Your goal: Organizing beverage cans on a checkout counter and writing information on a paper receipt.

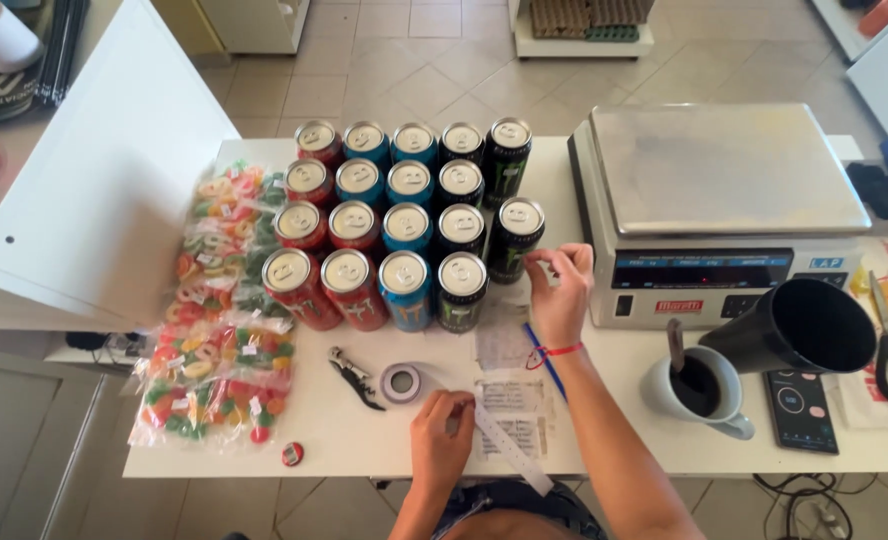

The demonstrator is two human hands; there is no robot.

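While the right hand is reaching toward the black can standing alone at the right end of the can block, its grip is pinching something small and pale, too tiny to identify, just beside that can. The left hand is pressing down at the near edge of the counter, fingers curled onto a long white strip of labels that is running from a small roll toward the near edge. Sheets of labels are lying between the two hands. The cans, red, blue and black, are standing in rows on the far side. Bags of gummy candy are lying at the left, a corkscrew near the roll, a scale and a dark-filled mug at the right
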